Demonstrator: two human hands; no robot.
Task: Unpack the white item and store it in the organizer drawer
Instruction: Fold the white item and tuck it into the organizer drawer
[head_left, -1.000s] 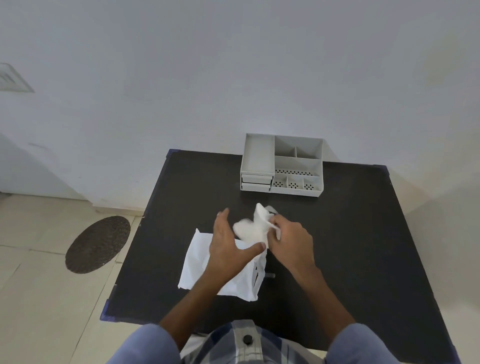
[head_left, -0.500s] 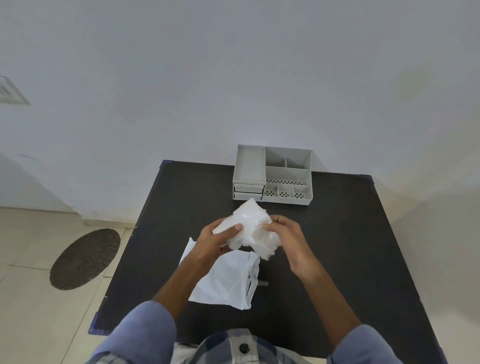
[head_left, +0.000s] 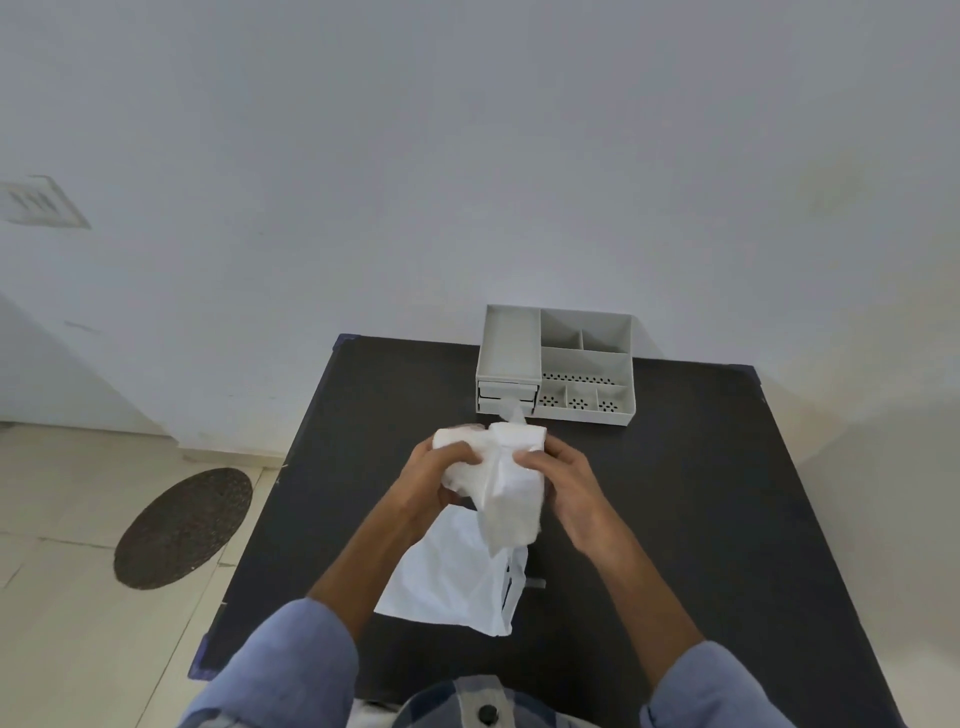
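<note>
I hold a crumpled white item in thin wrapping above the black table, with both hands on it. My left hand grips its left side. My right hand pinches its right side. Under my hands a flat white bag lies on the table. The grey organizer stands at the table's far edge, with two small shut drawers at its front left. The top of the white item overlaps the lower drawer in view.
The table's far edge meets a white wall. Tiled floor and a dark round mat lie to the left. A small grey piece rests on the table by the bag.
My hands lifted the white item off the bag and raised it toward the organizer. The wrapping has been pulled and now hangs down longer between my hands.
</note>
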